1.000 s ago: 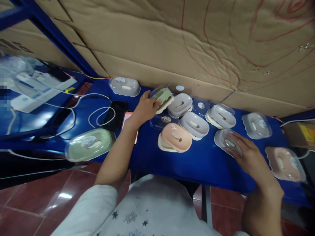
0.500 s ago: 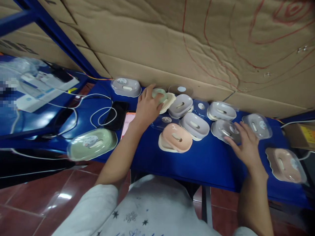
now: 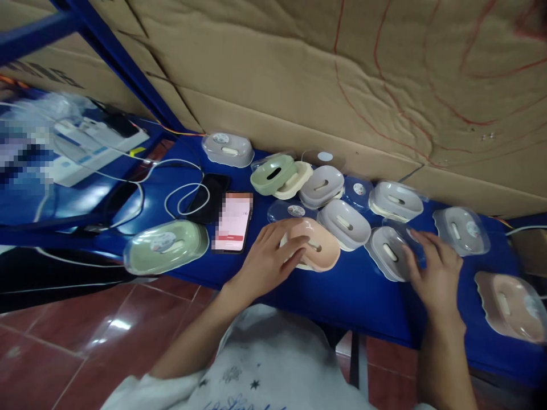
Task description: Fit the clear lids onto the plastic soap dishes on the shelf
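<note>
The left hand [image 3: 273,257] was half open, thumb and bent fingers at the left side of the peach dish [image 3: 325,251] on the blue table [image 3: 342,302]; a firm grip could not be told. The right hand [image 3: 438,276] pinched a clear lid [image 3: 408,234] over a grey dish [image 3: 382,242].

This looks like a small work place or a stall: a blue table [image 3: 363,302] has many similar soap dishes [image 3: 345,223] on it, brown cardboard [image 3: 256,74] covers the wall side, and the floor [image 3: 106,353] has red tiles.
</note>
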Available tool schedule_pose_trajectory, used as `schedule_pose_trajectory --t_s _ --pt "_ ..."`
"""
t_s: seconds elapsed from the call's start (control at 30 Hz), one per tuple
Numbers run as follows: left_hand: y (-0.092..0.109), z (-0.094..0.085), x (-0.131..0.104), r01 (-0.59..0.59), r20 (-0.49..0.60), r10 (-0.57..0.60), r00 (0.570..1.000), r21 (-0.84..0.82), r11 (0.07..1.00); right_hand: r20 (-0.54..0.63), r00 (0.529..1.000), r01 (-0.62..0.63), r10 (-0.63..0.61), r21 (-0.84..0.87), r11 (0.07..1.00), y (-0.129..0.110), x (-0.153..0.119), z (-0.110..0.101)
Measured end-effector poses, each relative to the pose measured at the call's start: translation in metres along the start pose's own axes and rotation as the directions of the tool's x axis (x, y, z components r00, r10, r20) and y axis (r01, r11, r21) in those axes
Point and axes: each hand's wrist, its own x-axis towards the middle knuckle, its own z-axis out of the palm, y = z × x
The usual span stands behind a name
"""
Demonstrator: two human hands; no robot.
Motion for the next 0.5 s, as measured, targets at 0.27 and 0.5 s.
schedule_pose_trajectory --t_s 0.27,0.5 --pt "-0.022 -0.014 -0.049 0.162 -0.105 -0.161 0.981 0.003 0.987 0.103 0.992 0.087 -0.077 -0.094 0.992 -0.041 -0.043 -0.001" --pt "-0.093 -0.071 0.035 0.296 -0.029 -0.301 0.953 0.288 0.911 0.119 0.989 0.086 -0.084 -0.012 0.996 -0.033 -0.035 -0.009"
